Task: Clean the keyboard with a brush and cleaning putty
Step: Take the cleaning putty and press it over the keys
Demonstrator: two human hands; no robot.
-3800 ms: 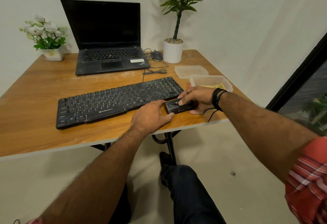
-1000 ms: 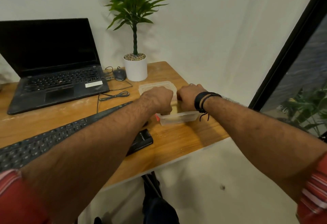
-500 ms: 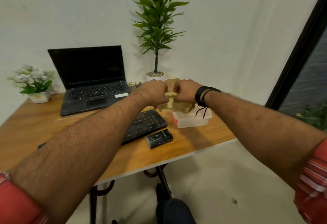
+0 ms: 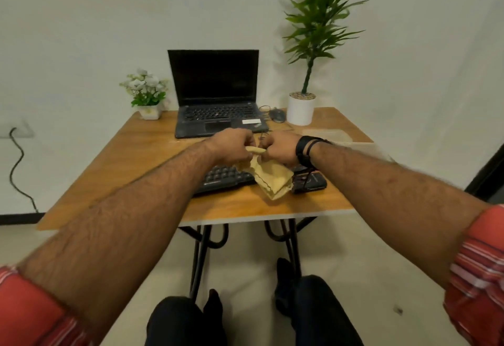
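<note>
A sheet of yellowish cleaning putty [image 4: 272, 176] hangs stretched above the black keyboard [image 4: 223, 177]. My left hand [image 4: 233, 146] and my right hand [image 4: 278, 147] both pinch its upper edge, close together, with fingers curled. The putty droops down over the keyboard's right half and hides it. My left forearm covers the keyboard's left part. A small black brush case [image 4: 311, 182] lies on the table just right of the putty.
On the wooden table [image 4: 152, 160] stand an open laptop [image 4: 215, 100], a small flower pot [image 4: 147, 94], a tall plant in a white pot [image 4: 301, 108] and a mouse [image 4: 276, 115]. A clear plastic container [image 4: 335, 135] sits at the right edge behind my right wrist.
Both hands left the black case, reached into the clear container, and lifted the putty out. They carried it left over the keyboard, where it now hangs lower and more stretched.
</note>
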